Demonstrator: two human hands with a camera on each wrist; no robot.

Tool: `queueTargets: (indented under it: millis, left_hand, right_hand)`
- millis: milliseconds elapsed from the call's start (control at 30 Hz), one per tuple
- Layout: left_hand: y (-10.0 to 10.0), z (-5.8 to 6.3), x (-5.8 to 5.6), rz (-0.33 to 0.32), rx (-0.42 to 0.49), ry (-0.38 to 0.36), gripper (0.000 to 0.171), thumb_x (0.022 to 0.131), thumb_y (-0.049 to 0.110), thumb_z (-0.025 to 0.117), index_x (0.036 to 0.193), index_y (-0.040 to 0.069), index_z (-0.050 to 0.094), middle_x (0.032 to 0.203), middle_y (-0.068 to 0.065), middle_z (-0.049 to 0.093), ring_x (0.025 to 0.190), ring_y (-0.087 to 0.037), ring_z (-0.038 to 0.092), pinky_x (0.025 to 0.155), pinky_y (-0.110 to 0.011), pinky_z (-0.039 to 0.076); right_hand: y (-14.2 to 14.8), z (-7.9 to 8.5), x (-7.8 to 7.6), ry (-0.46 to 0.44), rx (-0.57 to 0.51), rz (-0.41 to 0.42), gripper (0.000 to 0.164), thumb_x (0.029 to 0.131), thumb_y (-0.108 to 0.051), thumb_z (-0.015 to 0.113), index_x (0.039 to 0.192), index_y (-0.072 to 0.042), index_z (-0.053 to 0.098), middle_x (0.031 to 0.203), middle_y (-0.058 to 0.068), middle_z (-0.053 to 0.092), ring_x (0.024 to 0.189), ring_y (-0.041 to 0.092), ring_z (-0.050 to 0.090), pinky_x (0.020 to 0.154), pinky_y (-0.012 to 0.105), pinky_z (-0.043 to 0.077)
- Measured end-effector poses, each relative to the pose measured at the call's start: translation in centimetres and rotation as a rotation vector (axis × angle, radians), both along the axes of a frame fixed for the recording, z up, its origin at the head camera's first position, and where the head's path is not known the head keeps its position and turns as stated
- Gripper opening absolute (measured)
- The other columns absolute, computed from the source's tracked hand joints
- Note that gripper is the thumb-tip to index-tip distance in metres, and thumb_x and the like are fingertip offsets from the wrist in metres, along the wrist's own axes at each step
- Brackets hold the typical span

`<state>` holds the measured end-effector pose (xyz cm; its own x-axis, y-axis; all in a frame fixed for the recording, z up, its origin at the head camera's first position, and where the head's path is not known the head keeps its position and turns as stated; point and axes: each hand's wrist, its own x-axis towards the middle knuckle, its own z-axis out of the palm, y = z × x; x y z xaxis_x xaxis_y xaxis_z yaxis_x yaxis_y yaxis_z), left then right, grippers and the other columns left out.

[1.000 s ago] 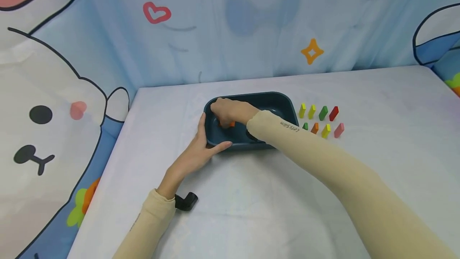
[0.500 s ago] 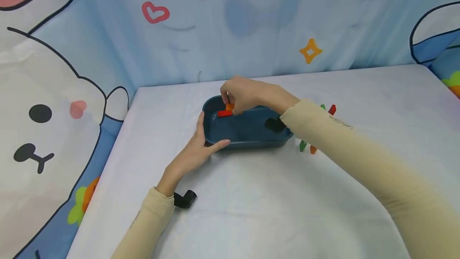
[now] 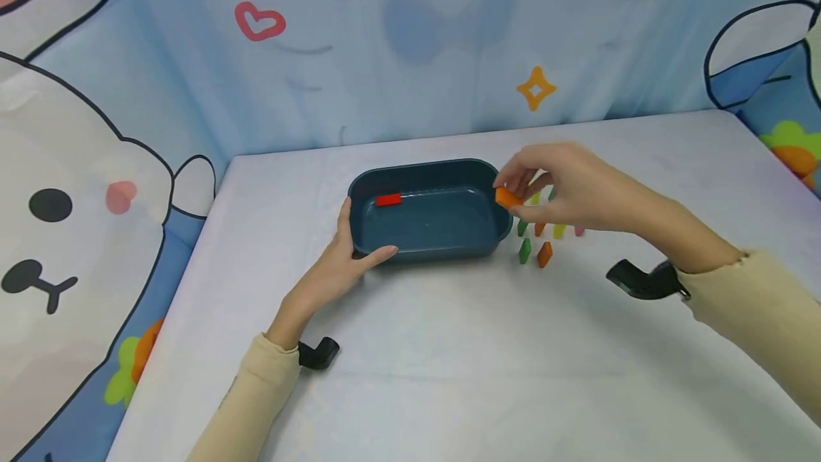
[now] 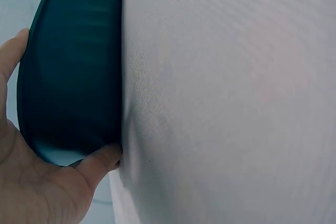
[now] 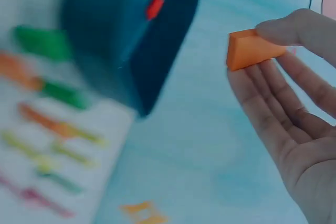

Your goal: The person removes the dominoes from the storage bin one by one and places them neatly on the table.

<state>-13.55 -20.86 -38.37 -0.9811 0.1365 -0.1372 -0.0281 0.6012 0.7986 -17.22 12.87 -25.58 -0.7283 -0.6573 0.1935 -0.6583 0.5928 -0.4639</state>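
Observation:
The dark blue-green rectangular tray (image 3: 442, 227) sits on the white cloth, with one red block (image 3: 388, 199) lying inside near its left end. My left hand (image 3: 330, 269) holds the tray's left end, thumb at the front rim and fingers along the side. My right hand (image 3: 571, 187) pinches an orange block (image 5: 254, 49) between thumb and fingertips, raised beside the tray's right end. Below and beyond that hand stand small upright blocks, among them a green block (image 3: 524, 251) and an orange block (image 3: 544, 254) at the front. The right hand hides some of the others.
A white cloth (image 3: 410, 362) covers the table. Behind it hangs a blue printed curtain (image 3: 417, 48). Black camera mounts (image 3: 644, 281) jut from both wrists. In the right wrist view the standing blocks are blurred rows of colour.
My right hand has come up out of the tray with the orange block and moved right, over the standing blocks. The red block stays in the tray. My left hand keeps its hold.

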Motion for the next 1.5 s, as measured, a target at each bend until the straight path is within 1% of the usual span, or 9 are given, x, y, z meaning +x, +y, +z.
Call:
queueTargets:
  millis: [133,233,333,567,700,800,1033,1267,1500]
  left_hand:
    - [-0.1,0.0,0.1,0.011,-0.001,-0.014,0.116,0.074,0.078,0.062,0.147,0.048,-0.024,0.163,0.012,-0.012,0.153,-0.022,0.004,0.119,-0.058,0.018]
    - [0.0,0.0,0.2,0.011,-0.004,-0.022,0.117,0.074,0.078,0.062,0.148,0.046,-0.024,0.163,0.011,-0.012,0.153,-0.023,0.004,0.119,-0.058,0.019]
    - [0.1,0.0,0.2,0.002,-0.008,-0.017,0.117,0.075,0.078,0.062,0.148,0.045,-0.024,0.163,0.010,-0.013,0.153,-0.024,0.004,0.118,-0.059,0.019]
    - [0.2,-0.1,0.1,0.001,-0.004,-0.017,0.115,0.075,0.076,0.062,0.145,0.049,-0.025,0.163,0.011,-0.013,0.153,-0.022,0.002,0.119,-0.057,0.018]
    - [0.1,-0.2,0.1,-0.002,-0.002,-0.022,0.115,0.075,0.076,0.063,0.145,0.049,-0.025,0.163,0.011,-0.013,0.152,-0.022,0.002,0.120,-0.057,0.018]
    - [0.1,-0.2,0.1,0.002,-0.003,-0.019,0.115,0.075,0.076,0.063,0.145,0.049,-0.025,0.163,0.011,-0.013,0.152,-0.022,0.002,0.120,-0.057,0.017]
    - [0.1,0.0,0.1,0.002,-0.006,-0.016,0.115,0.075,0.076,0.062,0.145,0.049,-0.025,0.163,0.011,-0.013,0.152,-0.022,0.003,0.119,-0.057,0.018]
    - [0.0,-0.1,0.2,-0.009,-0.005,-0.001,0.113,0.077,0.075,0.062,0.145,0.049,-0.025,0.162,0.014,-0.014,0.152,-0.022,0.002,0.119,-0.058,0.018]
    - [0.0,-0.1,0.1,-0.011,-0.002,-0.004,0.113,0.078,0.074,0.062,0.146,0.048,-0.024,0.162,0.013,-0.014,0.152,-0.022,0.003,0.119,-0.058,0.018]
  right_hand:
    - [3.4,-2.5,0.6,-0.026,-0.097,-0.092,0.036,0.074,0.001,0.082,0.104,-0.014,0.069,0.092,-0.004,0.068,0.082,0.005,0.064,0.070,0.013,0.053]
    - [5.7,-4.4,1.2,-0.076,-0.159,-0.175,0.036,0.074,0.002,0.082,0.104,-0.013,0.069,0.095,-0.002,0.068,0.083,0.005,0.062,0.075,0.008,0.051]
    - [7.5,-6.1,1.8,-0.109,-0.177,-0.245,0.036,0.074,-0.001,0.082,0.106,-0.011,0.068,0.099,0.001,0.067,0.085,0.003,0.060,0.076,0.004,0.048]
    - [9.5,-9.3,2.1,-0.173,-0.226,-0.280,0.034,0.075,0.001,0.081,0.105,-0.010,0.067,0.099,-0.002,0.065,0.089,0.001,0.061,0.078,0.004,0.048]
    - [9.6,-10.7,1.9,-0.173,-0.235,-0.231,0.033,0.076,0.002,0.080,0.104,-0.008,0.066,0.099,0.000,0.064,0.088,0.001,0.062,0.078,0.006,0.049]
    - [9.6,-11.5,1.7,-0.166,-0.230,-0.194,0.032,0.077,0.000,0.080,0.104,-0.007,0.066,0.100,0.003,0.064,0.089,0.001,0.061,0.078,0.006,0.050]
    - [9.5,-12.2,1.7,-0.168,-0.185,-0.216,0.031,0.076,0.000,0.081,0.102,-0.008,0.066,0.100,0.002,0.064,0.087,-0.001,0.060,0.077,0.006,0.050]
    - [9.3,-12.7,1.7,-0.168,-0.240,-0.174,0.034,0.073,0.007,0.080,0.101,-0.004,0.065,0.098,0.005,0.062,0.087,-0.001,0.060,0.073,0.010,0.053]
    - [9.2,-13.0,1.7,-0.153,-0.233,-0.196,0.035,0.072,0.009,0.080,0.101,-0.003,0.064,0.099,0.006,0.062,0.086,-0.003,0.059,0.072,0.010,0.053]
